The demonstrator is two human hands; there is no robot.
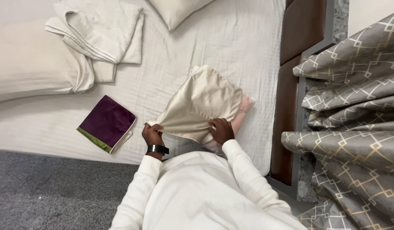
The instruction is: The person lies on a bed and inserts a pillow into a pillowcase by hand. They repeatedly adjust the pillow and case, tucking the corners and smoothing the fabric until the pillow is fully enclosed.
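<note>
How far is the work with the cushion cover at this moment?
Done: nothing looks finished. In hand: the left hand and right hand grip the open edge of the cream cushion cover, with a pink insert partly inside. Left: the insert's far end shows outside; the purple cover lies flat on the bed.

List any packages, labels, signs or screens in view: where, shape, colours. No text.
Wristwatch: on the left wrist, dark band; its face is too small to tell if it is a screen.
Packages, labels, signs: none visible. Nearest thing is a flat square cushion cover, purple with a green edge, lying on the white bed left of the hands.
</note>
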